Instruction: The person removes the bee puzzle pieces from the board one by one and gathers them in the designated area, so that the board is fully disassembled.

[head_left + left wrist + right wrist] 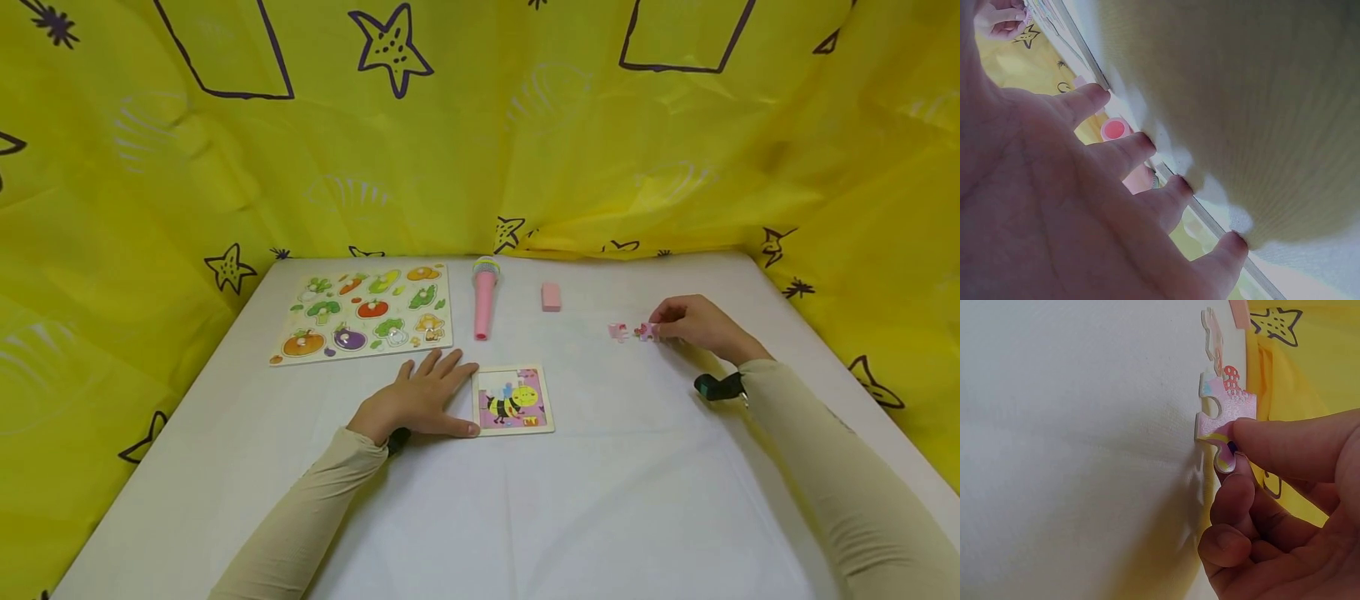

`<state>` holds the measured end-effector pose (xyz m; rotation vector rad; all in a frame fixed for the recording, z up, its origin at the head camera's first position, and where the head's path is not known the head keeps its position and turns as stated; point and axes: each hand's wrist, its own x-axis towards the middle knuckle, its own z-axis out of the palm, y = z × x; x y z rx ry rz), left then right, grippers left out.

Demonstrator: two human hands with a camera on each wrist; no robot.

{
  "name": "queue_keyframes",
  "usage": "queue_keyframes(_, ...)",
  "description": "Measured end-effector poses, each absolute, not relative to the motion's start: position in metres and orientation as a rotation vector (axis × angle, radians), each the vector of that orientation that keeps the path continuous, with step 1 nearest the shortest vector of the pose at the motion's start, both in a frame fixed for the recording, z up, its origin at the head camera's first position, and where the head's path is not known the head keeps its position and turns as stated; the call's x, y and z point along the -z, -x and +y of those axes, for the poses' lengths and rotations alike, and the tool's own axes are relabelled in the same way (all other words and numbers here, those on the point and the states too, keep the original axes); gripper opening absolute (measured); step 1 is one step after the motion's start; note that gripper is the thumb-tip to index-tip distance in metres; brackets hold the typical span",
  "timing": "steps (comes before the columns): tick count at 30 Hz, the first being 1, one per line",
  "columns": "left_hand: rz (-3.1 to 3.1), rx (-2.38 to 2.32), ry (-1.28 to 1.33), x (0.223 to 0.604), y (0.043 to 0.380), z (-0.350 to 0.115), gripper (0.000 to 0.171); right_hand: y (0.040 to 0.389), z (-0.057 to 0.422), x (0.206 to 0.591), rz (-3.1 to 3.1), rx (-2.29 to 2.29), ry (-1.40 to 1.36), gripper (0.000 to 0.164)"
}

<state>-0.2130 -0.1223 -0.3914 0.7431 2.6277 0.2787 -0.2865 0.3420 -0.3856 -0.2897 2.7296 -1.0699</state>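
My left hand (420, 400) rests with fingers spread at the left side of a small square jigsaw puzzle tray (549, 404). Its thumb tip and index fingertip touch the tray's pale rim. A bee picture (510, 406) fills much of the tray, while a patch at its upper left shows white. Over on the right, my right hand (697, 325) pinches a pink jigsaw piece (1225, 419) between thumb and fingers, close over the table. Another pink jigsaw piece (617, 332) lies just left of it.
A vegetable peg puzzle board (360, 346) lies at the back left. Beside it are a pink toy microphone (484, 304) and a small pink block (551, 297). A yellow patterned cloth (480, 150) stands around the white table (600, 500).
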Motion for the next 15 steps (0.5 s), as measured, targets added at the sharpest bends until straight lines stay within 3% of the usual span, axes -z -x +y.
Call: queue_keyframes(15, 2.627, -0.289, -0.746, 0.3936, 0.2145, -0.1234, 0.102, 0.2919, 0.3398, 0.3860, 2.777, 1.005, 0.297, 0.022)
